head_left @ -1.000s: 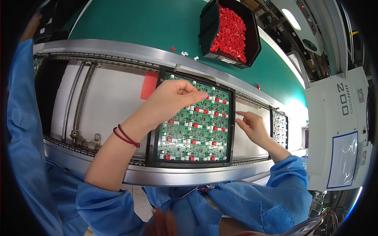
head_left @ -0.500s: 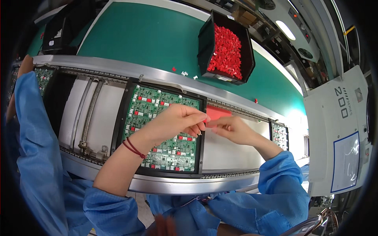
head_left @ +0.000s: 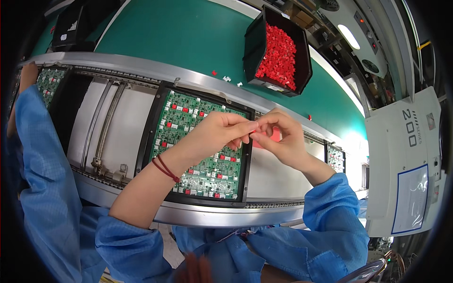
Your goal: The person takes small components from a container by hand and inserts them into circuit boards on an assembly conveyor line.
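I see my left hand and right hand meet fingertip to fingertip, both pinching a small red part above the green circuit board, seemingly to orient it

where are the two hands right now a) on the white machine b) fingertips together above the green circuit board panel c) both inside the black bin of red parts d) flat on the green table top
b: the left hand and right hand meet fingertip to fingertip over the green circuit board panel, apart from the black bin.
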